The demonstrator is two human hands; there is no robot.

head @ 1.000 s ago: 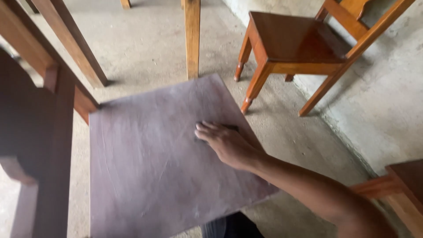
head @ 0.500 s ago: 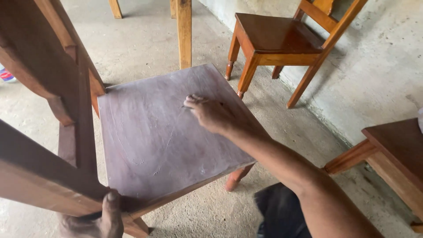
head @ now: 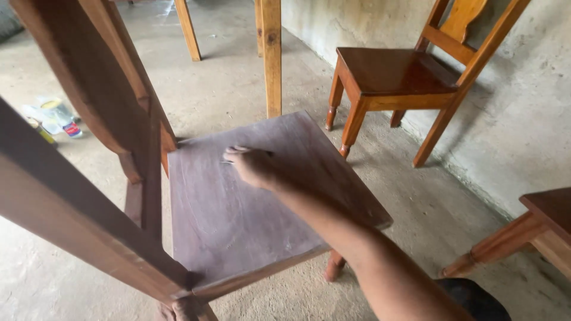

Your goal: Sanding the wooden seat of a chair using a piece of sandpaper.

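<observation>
A wooden chair stands in front of me, its dull, scuffed purplish seat [head: 238, 220] facing up. My right hand [head: 253, 165] lies palm down on the far left part of the seat, fingers pressed on a thin sheet [head: 226, 161] whose edge pokes out under the fingertips. The chair's back frame [head: 89, 196] slants across the left of the view. At the bottom edge, only the fingertips of my left hand [head: 181, 309] show, wrapped on the lower end of that frame.
A glossy brown chair [head: 392, 71] stands by the concrete wall [head: 523, 119] at the back right. Another wooden seat corner [head: 535, 232] juts in at the right. Two wooden legs [head: 272, 53] rise behind the seat. Small containers [head: 56, 116] lie on the floor at the left.
My right hand has slid with the sheet from the seat's right side toward its far left. The view has swung, so the chair back now fills the left.
</observation>
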